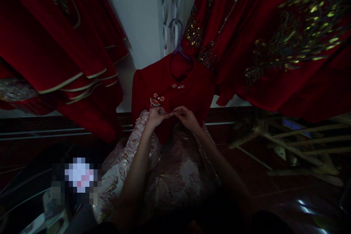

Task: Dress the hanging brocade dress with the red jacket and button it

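Observation:
A small red jacket (192, 91) hangs on a blue hanger (178, 40) against the white wall, above a pale pink brocade skirt (175, 168). Pearl clasps (178, 86) sit below its collar, and a pearl and tassel ornament (156, 101) sits on its left chest. My left hand (156, 116) and my right hand (187, 116) meet at the jacket's front, just under the ornament. Both hands have their fingers pinched together on the jacket's front edge. What lies between the fingertips is too small and dark to name.
Large red robes with cream trim (68, 62) hang at the left. Red robes with gold embroidery (287, 44) hang at the right. A pale frame of bars (296, 142) stands low at the right. The floor is dark.

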Demonstrator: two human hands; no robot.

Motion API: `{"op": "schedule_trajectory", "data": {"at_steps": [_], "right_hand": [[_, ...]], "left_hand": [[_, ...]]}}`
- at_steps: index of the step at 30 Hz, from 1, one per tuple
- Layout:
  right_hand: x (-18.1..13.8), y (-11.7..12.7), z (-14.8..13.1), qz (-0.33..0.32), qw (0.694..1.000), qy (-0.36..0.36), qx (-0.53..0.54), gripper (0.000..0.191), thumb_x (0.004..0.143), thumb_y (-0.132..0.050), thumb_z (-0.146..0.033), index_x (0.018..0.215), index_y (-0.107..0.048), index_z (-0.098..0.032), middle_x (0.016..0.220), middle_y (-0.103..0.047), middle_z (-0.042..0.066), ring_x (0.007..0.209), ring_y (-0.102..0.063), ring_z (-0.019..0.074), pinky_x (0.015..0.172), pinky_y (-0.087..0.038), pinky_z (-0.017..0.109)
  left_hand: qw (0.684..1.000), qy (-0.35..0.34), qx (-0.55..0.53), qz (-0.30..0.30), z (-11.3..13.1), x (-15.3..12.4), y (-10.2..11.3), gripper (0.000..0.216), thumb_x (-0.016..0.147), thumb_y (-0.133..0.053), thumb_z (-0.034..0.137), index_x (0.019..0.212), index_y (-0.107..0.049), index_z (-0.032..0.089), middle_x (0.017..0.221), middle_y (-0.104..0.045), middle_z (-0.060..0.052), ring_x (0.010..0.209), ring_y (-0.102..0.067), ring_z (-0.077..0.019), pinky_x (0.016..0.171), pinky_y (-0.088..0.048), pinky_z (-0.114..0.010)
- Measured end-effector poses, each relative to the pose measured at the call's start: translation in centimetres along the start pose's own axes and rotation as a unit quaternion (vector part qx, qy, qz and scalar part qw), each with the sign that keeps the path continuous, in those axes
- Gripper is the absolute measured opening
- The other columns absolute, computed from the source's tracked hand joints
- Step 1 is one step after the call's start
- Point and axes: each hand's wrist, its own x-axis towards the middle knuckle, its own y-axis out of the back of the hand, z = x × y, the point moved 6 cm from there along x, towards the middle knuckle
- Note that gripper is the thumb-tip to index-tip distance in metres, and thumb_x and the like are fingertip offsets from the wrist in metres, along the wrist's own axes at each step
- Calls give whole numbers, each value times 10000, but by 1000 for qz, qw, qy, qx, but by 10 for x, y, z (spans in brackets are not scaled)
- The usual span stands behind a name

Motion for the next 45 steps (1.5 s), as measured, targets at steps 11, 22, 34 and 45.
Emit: {"op": "schedule_trajectory", "data": {"at_steps": [11,22,34,45], "right_hand": [[0,3,-4,-30,999,-13,-6,206,829,-604,-337,964,-614,-181,938,-679,51,875,-641,149,823,-508,307],[-11,7,-17,-219,974,-52,18,203,814,-628,-343,928,-619,-176,880,-689,36,838,-650,147,798,-508,315],[-12,2,-16,-226,973,-43,21,186,827,-614,-322,946,-616,-179,889,-700,34,836,-657,143,793,-521,307],[-17,8,-24,-251,967,-34,-36,157,829,-598,-285,932,-630,-171,866,-712,43,796,-667,138,735,-525,282]], "left_hand": [[993,1,-110,-36,0,1,7,459,440,-883,265,788,-611,139,746,-697,-30,692,-645,-131,692,-500,-242],[935,-25,-348,65,-3,10,13,297,736,-717,317,1007,-700,196,1170,-675,-71,950,-656,-121,896,-475,-260],[951,-50,-282,120,-4,9,17,313,724,-683,404,945,-717,186,1123,-694,-89,943,-674,-153,852,-510,-296],[977,-87,-141,132,20,5,0,361,793,-598,491,830,-714,151,812,-720,-42,775,-650,-150,704,-506,-254]]}}
